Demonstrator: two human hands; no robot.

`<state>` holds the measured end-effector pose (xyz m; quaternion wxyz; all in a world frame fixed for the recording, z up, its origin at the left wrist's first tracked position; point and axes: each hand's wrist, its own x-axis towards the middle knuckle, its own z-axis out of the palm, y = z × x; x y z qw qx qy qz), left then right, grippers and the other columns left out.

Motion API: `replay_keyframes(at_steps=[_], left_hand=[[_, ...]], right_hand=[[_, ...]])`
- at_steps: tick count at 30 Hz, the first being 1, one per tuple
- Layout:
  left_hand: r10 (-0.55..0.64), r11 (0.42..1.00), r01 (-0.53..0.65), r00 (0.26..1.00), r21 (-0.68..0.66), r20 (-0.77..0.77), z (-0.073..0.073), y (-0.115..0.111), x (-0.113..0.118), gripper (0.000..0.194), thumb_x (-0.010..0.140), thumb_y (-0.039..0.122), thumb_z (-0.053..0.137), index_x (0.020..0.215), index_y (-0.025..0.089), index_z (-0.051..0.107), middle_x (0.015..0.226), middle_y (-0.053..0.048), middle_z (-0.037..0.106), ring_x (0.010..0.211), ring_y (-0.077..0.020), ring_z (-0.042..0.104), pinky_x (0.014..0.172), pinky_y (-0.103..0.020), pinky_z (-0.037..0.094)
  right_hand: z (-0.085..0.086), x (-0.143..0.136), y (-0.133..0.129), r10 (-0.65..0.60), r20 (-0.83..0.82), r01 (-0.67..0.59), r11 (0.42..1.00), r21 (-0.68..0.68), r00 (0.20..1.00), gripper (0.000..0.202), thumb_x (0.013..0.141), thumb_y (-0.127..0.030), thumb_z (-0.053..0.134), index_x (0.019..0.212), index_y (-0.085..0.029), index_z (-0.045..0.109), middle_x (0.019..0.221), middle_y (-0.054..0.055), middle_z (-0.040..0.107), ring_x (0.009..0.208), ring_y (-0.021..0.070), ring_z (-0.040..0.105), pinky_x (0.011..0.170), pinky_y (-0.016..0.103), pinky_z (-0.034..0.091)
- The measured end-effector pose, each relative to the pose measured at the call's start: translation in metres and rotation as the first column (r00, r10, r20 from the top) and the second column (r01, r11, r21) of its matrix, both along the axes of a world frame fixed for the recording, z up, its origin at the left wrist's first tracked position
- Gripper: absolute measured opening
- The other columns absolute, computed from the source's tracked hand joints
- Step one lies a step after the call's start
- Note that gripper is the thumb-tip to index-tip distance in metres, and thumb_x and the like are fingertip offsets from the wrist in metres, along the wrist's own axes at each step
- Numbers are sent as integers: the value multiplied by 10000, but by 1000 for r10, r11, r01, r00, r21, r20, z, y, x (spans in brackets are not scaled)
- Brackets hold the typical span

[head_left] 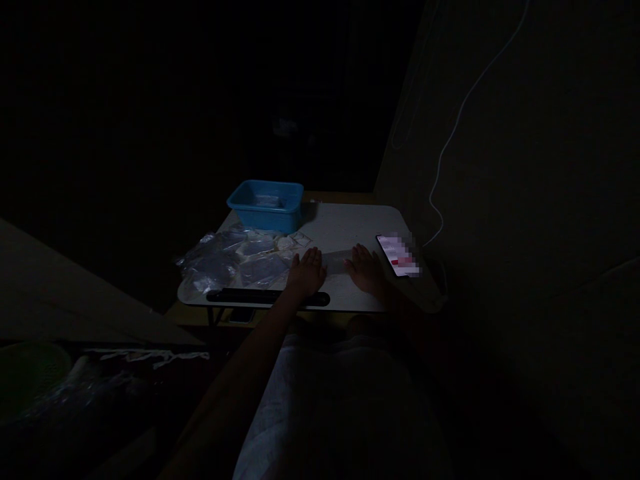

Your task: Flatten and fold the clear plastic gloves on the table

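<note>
My left hand (307, 272) lies flat on the small white table, fingers stretched forward. Opposite it, my right hand (365, 269) rests palm down with its fingers extended. Between the two lies a thin, clear plastic sheet or bag (337, 263), and both hands touch its ends. Several clear plastic bags (260, 270) are spread left of my left hand, some overlapping. A small whitish item (290, 243) lies just beyond them, too dim to make out. To the right of my right hand, a lit phone (393, 257) lies face up.
A blue plastic basin (267, 207) with something pale inside stands at the table's back left. Along the front edge of the table (350, 223) runs a dark slot (240, 295). A white cable (463, 107) hangs by the right wall. The surroundings are very dark.
</note>
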<state>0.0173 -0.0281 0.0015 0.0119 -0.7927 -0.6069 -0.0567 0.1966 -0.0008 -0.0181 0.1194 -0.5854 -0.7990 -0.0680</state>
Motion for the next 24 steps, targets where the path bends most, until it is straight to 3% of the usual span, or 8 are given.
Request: replay_keyframes(at_steps=[15, 18, 24], left_hand=[[-6, 1000, 6, 1000, -2, -24, 1, -1, -1, 518, 897, 328, 180, 1350, 100, 283, 1433, -113, 251, 1322, -210, 216, 1051, -460, 191], [-7, 1000, 7, 1000, 2, -18, 0, 0, 0, 522, 895, 326, 175, 1351, 94, 282, 1433, -115, 249, 1320, -210, 222, 1048, -464, 192], [-6, 1000, 6, 1000, 25, -8, 1, -1, 1, 521, 892, 324, 177, 1348, 100, 295, 1425, -127, 264, 1314, -219, 240, 1044, -469, 200]], right_hand=[[3, 4, -1, -151, -72, 154, 987, 46, 986, 609, 901, -416, 220, 1243, 49, 415, 1314, 259, 403, 1256, 298, 330, 1009, 438, 249], [7, 4, -3, -65, -122, 77, 993, 92, 990, 567, 907, -377, 214, 1287, 15, 367, 1351, 223, 371, 1272, 272, 312, 1016, 427, 250], [15, -15, -13, 239, -54, -235, 970, 69, 970, 528, 916, -358, 190, 1344, -71, 305, 1404, 137, 323, 1303, 200, 261, 1067, 391, 178]])
